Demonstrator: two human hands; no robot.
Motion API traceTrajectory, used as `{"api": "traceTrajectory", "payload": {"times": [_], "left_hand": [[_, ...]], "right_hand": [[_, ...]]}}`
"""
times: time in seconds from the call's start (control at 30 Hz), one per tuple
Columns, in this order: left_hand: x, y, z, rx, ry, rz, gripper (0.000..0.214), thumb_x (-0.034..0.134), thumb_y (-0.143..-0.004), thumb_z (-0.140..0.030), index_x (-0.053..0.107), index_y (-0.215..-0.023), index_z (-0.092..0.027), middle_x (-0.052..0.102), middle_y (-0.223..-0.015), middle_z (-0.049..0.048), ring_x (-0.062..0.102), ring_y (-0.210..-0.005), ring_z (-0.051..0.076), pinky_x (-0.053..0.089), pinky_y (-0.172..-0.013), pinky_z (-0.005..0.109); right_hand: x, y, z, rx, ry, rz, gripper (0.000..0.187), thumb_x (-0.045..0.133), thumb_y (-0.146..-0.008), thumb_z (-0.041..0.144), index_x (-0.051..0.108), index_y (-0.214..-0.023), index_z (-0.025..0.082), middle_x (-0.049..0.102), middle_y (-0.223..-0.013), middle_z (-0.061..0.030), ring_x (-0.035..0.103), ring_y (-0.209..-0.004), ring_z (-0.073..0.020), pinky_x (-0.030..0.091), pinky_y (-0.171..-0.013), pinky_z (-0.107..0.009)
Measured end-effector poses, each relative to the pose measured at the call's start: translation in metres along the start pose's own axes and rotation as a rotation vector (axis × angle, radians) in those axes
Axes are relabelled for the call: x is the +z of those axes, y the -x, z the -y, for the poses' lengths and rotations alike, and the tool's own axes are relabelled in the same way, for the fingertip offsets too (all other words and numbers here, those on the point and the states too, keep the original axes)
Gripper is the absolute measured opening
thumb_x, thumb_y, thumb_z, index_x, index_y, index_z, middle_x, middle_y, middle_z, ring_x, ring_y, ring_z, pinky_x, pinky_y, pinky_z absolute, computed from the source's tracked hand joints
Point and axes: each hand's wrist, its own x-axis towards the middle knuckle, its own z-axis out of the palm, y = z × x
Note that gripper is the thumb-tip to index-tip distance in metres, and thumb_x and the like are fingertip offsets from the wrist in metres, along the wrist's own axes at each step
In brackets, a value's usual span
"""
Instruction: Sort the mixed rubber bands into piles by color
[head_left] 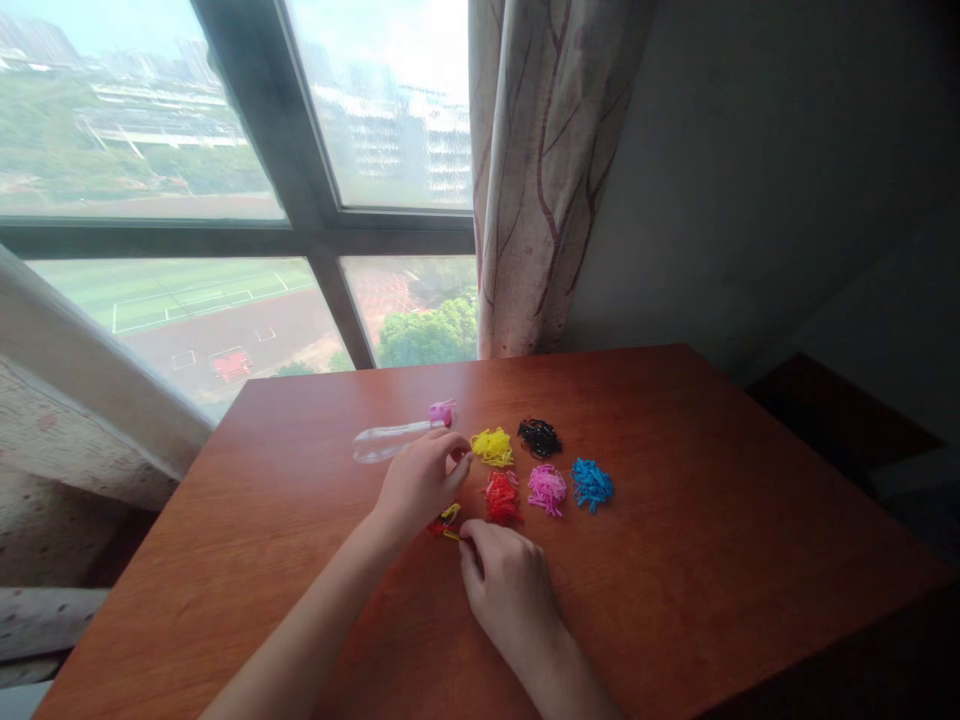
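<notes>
**Head View: Five Sorted Piles, One Mixed Strand, Two Hands**

Head view, item count. The surface (675,570) carries five single-colour piles of small, thin pieces: one yellow pile (492,447), one black pile (539,438), one red pile (502,498), one pink pile (547,490) and one blue pile (592,485). Pieces within each pile overlap and cannot be counted individually. Yellow and black form the far row; red, pink and blue form the near row, blue outermost on the right. One mixed strand (450,511) (yellow, red and dark parts are visible) lies left of the red pile, partly covered by the left forearm. One clear container (386,440) with a pink top (442,412) lies on its side beyond the left hand (424,470).

Grip, left hand: fingers curled, thumb and forefinger tips close to each other at the left edge of the yellow pile. Whether the tips meet, or clamp a piece, cannot be told.

Grip, right hand (514,575): palm down, fingers bent, thumb and forefinger together on the yellow near end of the mixed strand. The hand is positioned on the near side of the red pile, apart from it.
</notes>
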Motion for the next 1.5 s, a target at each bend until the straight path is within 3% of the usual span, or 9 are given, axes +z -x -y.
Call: {"api": "traceTrajectory", "payload": {"times": [0.27, 0.53, 0.67, 0.9, 1.1, 1.5], "left_hand": [[-0.016, 0.055, 0.017, -0.079, 0.032, 0.092, 0.013, 0.053, -0.087, -0.026, 0.065, -0.092, -0.023, 0.067, -0.089, 0.0007, 0.061, -0.074, 0.015, 0.041, -0.065, 0.023], [-0.012, 0.086, 0.019, -0.132, -0.050, 0.207, 0.021, 0.043, -0.092, -0.022, 0.063, -0.098, -0.027, 0.064, -0.098, 0.0000, 0.064, -0.083, 0.016, 0.042, -0.070, 0.024], [-0.010, 0.089, 0.016, -0.141, -0.126, 0.224, 0.022, 0.040, -0.095, -0.027, 0.062, -0.098, -0.027, 0.063, -0.098, 0.0005, 0.065, -0.082, 0.017, 0.042, -0.068, 0.026], [-0.007, 0.087, 0.007, -0.160, -0.158, 0.225, 0.014, 0.049, -0.093, -0.032, 0.060, -0.094, -0.025, 0.064, -0.098, 0.0010, 0.065, -0.088, 0.019, 0.043, -0.070, 0.027], [-0.004, 0.088, 0.007, -0.164, -0.175, 0.218, 0.021, 0.040, -0.096, -0.029, 0.060, -0.096, -0.025, 0.064, -0.097, 0.0011, 0.066, -0.086, 0.019, 0.044, -0.068, 0.028], [-0.007, 0.090, 0.006, -0.145, -0.194, 0.208, 0.024, 0.037, -0.096, -0.025, 0.061, -0.093, -0.024, 0.066, -0.096, 0.0028, 0.066, -0.084, 0.018, 0.042, -0.065, 0.026]], "right_hand": [[0.000, 0.000, -0.001, -0.002, -0.012, -0.001, 0.015, 0.053, -0.089, 0.011, 0.060, -0.086, 0.024, 0.067, -0.078, 0.0025, 0.061, -0.072, -0.0151, 0.028, -0.063, -0.027], [0.000, 0.001, -0.003, -0.025, -0.048, -0.016, 0.015, 0.051, -0.089, 0.012, 0.060, -0.085, 0.023, 0.067, -0.078, 0.0018, 0.061, -0.071, -0.0146, 0.029, -0.063, -0.025], [0.000, 0.001, -0.003, -0.035, -0.055, -0.026, 0.015, 0.051, -0.089, 0.012, 0.061, -0.085, 0.023, 0.066, -0.076, 0.0016, 0.060, -0.070, -0.0144, 0.029, -0.063, -0.025], [0.000, 0.001, -0.005, -0.032, -0.057, -0.025, 0.016, 0.051, -0.088, 0.012, 0.061, -0.084, 0.023, 0.064, -0.073, 0.0021, 0.059, -0.068, -0.0150, 0.029, -0.062, -0.026], [0.000, 0.001, -0.005, -0.034, -0.050, -0.029, 0.016, 0.050, -0.088, 0.013, 0.062, -0.085, 0.023, 0.064, -0.073, 0.0018, 0.059, -0.067, -0.0150, 0.030, -0.062, -0.025], [-0.002, 0.000, -0.003, -0.024, 0.005, -0.031, 0.013, 0.054, -0.088, 0.014, 0.063, -0.086, 0.024, 0.064, -0.070, 0.0027, 0.060, -0.065, -0.0141, 0.031, -0.061, -0.024]]}}
